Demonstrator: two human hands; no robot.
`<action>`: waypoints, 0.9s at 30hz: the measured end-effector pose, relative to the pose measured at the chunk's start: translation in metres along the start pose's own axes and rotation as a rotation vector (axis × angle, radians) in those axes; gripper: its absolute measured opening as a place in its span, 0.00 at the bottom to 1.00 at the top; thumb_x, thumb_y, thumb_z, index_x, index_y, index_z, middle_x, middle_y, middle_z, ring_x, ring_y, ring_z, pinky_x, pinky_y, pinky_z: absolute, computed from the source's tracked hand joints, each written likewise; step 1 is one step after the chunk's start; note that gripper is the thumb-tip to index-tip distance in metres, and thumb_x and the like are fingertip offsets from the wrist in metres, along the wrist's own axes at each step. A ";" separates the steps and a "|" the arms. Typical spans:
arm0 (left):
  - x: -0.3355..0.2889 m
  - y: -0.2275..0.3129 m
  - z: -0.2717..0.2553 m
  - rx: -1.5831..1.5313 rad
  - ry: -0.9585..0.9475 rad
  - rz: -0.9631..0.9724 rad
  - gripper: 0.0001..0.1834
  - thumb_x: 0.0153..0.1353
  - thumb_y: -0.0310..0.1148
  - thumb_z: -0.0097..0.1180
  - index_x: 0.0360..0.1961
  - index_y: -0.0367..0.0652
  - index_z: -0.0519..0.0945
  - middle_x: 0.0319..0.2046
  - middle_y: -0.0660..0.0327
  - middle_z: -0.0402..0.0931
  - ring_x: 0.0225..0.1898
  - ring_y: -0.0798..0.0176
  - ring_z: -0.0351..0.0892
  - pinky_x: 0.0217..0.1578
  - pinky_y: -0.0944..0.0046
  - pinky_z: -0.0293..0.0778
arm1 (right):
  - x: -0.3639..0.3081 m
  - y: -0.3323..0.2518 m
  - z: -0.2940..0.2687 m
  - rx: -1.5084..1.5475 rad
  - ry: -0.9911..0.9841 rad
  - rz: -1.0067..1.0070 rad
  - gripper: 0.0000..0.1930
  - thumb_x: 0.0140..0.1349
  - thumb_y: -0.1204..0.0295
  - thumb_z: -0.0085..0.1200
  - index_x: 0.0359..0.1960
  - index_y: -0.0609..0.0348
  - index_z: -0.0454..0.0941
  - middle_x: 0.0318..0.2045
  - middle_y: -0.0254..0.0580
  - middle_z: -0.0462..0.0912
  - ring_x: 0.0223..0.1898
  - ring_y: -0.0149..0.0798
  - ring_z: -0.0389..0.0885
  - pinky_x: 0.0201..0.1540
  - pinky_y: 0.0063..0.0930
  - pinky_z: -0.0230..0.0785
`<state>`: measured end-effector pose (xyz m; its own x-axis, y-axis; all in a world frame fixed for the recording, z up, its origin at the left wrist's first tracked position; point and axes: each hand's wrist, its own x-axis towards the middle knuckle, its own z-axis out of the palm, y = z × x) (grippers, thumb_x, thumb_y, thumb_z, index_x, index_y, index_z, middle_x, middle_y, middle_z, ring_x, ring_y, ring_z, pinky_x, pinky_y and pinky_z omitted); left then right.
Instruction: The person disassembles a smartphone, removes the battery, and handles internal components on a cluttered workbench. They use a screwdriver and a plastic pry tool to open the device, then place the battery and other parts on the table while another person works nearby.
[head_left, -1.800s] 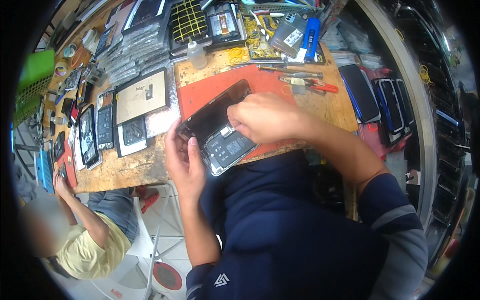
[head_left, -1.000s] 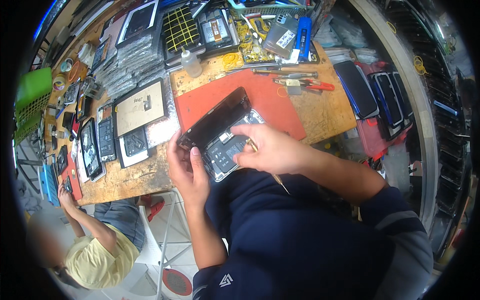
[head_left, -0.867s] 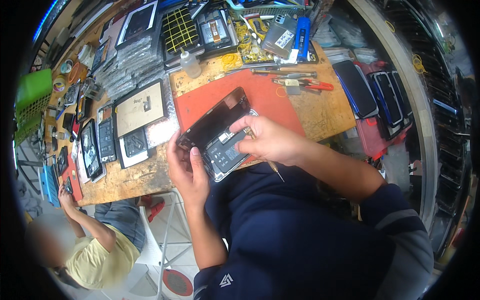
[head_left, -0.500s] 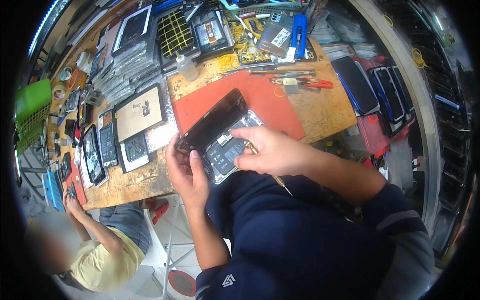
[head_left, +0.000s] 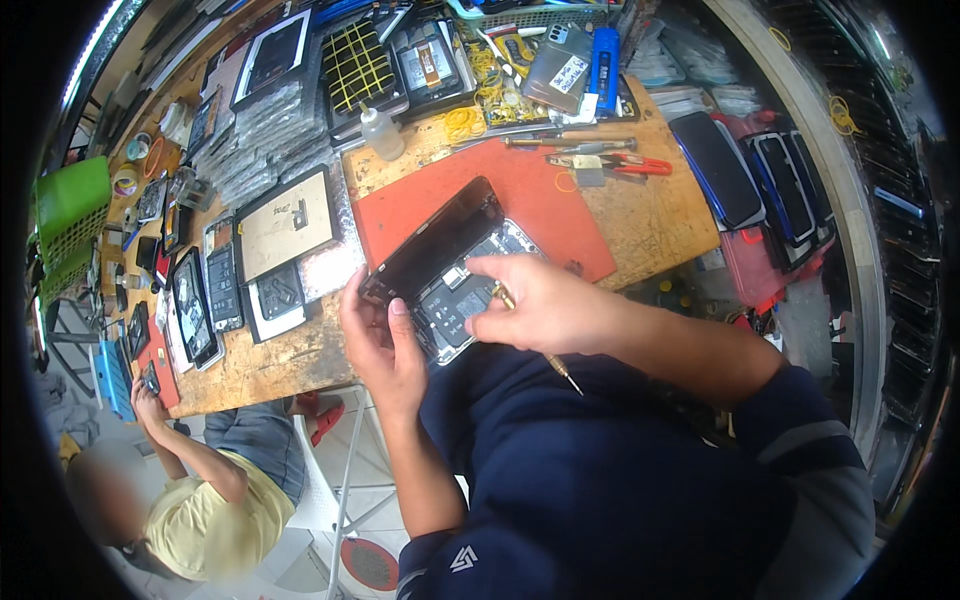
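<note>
An opened phone [head_left: 455, 308] lies tilted over the near edge of the work mat, its dark battery and boards showing. Its black screen panel [head_left: 440, 240] stands raised along the left side. My left hand [head_left: 385, 345] is closed around the phone's left end, thumb on the inner edge and fingers behind the screen. Tucked in my right hand [head_left: 545, 305] is a thin gold-coloured screwdriver [head_left: 558, 366], its tip pointing down toward my lap. That hand's index finger and thumb reach onto the phone's insides; whether they pinch a small part there is hidden.
Beyond the phone lies an orange mat [head_left: 570, 225], with red-handled pliers [head_left: 640, 165] and a dropper bottle [head_left: 381, 135] behind it. Other opened phones [head_left: 190, 300] line the bench's left. Another person [head_left: 215, 500] works at the lower left.
The whole scene has shifted slightly right in view. My hands keep nearly the same hold on the phone and screwdriver.
</note>
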<state>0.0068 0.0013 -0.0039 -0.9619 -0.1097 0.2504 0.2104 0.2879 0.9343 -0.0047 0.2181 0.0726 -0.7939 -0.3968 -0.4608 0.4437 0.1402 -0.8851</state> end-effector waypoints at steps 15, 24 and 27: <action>0.004 0.001 0.007 0.022 0.059 0.013 0.30 0.77 0.18 0.50 0.79 0.36 0.65 0.40 0.64 0.74 0.38 0.74 0.72 0.43 0.72 0.73 | 0.005 0.002 -0.061 -0.578 0.452 -0.360 0.06 0.65 0.74 0.61 0.35 0.64 0.88 0.30 0.50 0.89 0.35 0.50 0.89 0.41 0.45 0.79; 0.004 0.003 0.001 0.013 0.016 -0.043 0.30 0.77 0.17 0.50 0.79 0.35 0.65 0.43 0.62 0.78 0.42 0.72 0.77 0.46 0.71 0.74 | 0.033 0.011 -0.035 -1.103 0.490 -0.347 0.06 0.63 0.72 0.60 0.32 0.62 0.86 0.29 0.57 0.87 0.36 0.60 0.89 0.41 0.57 0.78; 0.004 0.001 0.002 0.000 0.027 -0.022 0.29 0.77 0.18 0.50 0.78 0.35 0.66 0.43 0.62 0.79 0.42 0.72 0.77 0.46 0.71 0.74 | 0.035 0.008 -0.038 -1.153 0.452 -0.407 0.05 0.59 0.74 0.61 0.29 0.63 0.85 0.30 0.58 0.88 0.35 0.61 0.90 0.38 0.57 0.81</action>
<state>0.0025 0.0033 -0.0025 -0.9612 -0.1421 0.2363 0.1887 0.2856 0.9396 -0.0443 0.2397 0.0467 -0.9550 -0.2882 0.0706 -0.2914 0.8657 -0.4070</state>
